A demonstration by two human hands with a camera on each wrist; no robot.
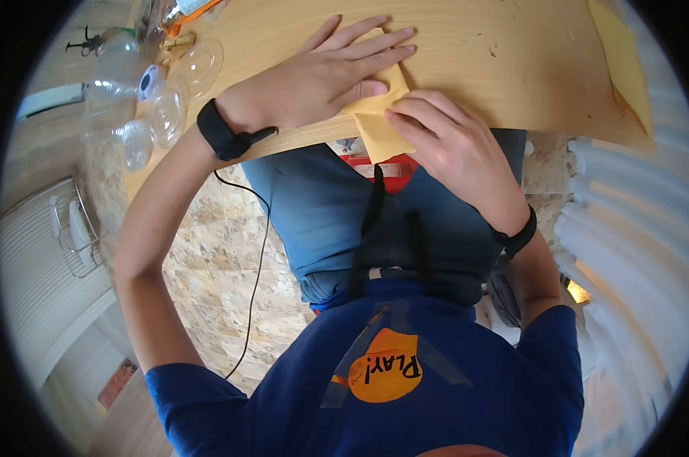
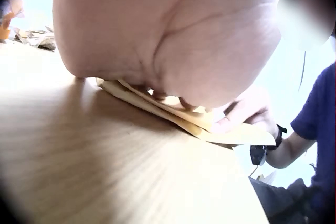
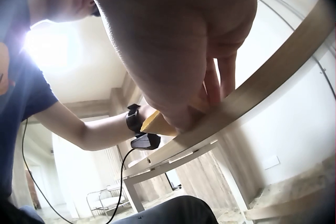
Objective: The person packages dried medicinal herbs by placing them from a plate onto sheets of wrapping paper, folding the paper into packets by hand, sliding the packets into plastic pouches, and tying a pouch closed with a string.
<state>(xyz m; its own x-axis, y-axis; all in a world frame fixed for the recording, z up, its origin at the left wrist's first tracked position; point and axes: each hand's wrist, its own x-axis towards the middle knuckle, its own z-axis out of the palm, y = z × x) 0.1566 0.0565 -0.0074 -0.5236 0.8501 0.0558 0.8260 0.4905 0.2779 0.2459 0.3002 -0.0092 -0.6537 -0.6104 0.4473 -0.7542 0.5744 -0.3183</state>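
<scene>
A piece of folded yellow paper (image 1: 382, 139) lies at the near edge of the wooden table (image 1: 504, 68), one end jutting past the edge. My left hand (image 1: 340, 80) rests flat over it, fingers straight and spread, thumb on the paper. Beside it, my right hand (image 1: 458, 145) pinches the paper between thumb and curled fingers. From the left wrist, the paper (image 2: 184, 124) shows as stacked layers under the palm. In the right wrist view, a corner of the paper (image 3: 158, 125) sticks out by the right hand (image 3: 178, 40) at the table edge.
Clear plastic containers (image 1: 165, 114) crowd the table's left end, with an orange item (image 1: 196, 17) behind them. A larger yellow sheet (image 1: 625, 65) lies at the right end. A black cable (image 1: 262, 259) hangs from the left wrist. A white curtain (image 1: 626, 251) hangs at right.
</scene>
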